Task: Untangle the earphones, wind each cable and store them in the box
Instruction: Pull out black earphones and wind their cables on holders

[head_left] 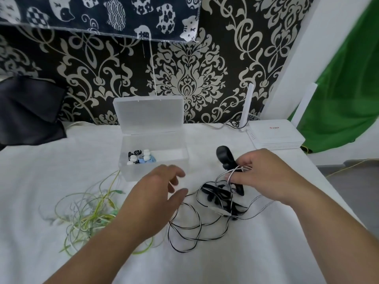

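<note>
The white router [274, 136] at the back right carried small red writing, too blurred to read. The right hand [264, 175] gripped loops of the black cable [214, 194] together with a black piece, and the left hand [162, 191] hovered with relaxed fingers just before the open box [155, 169], beside the tangled green cable [90, 214]. Free cloth [205, 263] lay in front, its edge close behind the right wrist.

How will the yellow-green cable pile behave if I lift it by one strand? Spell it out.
Probably floppy: the yellow-green cable pile lies in loose, thin loops on the white cloth. Likely light, since the strands are fine. It would likely come up as one clump, because the loops cross each other.
</note>
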A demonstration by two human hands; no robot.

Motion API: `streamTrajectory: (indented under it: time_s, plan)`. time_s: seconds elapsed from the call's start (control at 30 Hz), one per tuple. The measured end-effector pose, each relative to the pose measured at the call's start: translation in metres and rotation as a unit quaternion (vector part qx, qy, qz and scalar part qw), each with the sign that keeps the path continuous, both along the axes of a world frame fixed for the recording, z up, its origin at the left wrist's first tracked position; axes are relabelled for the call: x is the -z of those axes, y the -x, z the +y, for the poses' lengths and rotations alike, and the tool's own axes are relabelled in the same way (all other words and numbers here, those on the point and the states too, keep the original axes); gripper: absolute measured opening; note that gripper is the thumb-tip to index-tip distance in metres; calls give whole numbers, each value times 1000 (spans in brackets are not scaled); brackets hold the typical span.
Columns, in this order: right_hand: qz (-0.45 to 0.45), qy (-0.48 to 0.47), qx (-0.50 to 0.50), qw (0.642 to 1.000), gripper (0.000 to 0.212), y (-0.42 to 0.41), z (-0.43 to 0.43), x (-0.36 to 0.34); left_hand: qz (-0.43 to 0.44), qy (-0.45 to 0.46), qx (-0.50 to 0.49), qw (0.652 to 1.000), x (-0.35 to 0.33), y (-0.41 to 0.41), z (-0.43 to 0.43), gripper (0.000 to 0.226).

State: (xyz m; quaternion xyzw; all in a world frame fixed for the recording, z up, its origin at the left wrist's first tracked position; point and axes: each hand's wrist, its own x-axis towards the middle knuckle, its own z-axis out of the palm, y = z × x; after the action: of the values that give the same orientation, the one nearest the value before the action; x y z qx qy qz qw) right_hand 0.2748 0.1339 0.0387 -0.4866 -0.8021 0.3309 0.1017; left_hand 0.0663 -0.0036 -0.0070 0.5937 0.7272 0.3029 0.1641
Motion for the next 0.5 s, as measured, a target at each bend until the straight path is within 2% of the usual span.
streamTrajectory:
  time_s: [0.1, 0.2, 0.3, 0.4, 0.5]
  plan:
    - [-7, -31, -56, 998, 19, 14, -18, -18, -169, -49, -21, 984, -11, -1, 2, 32]
    - [-22, -54, -102, 993, 21, 29, -34, -27, -290, -53, 38, 955, -20, 0, -3, 48]
    - [-30, -80, -124, 989, 20, 43, -44, -29, -350, -55, 70, 932, -21, -1, -4, 33]
    - [-14, -84, -125, 989, 28, 52, -46, -27, -376, -82, 20, 923, -21, -1, -4, 18]
    - [-3, -76, -138, 988, 41, 54, -45, -33, -397, -110, -43, 910, -22, 4, -4, 13]
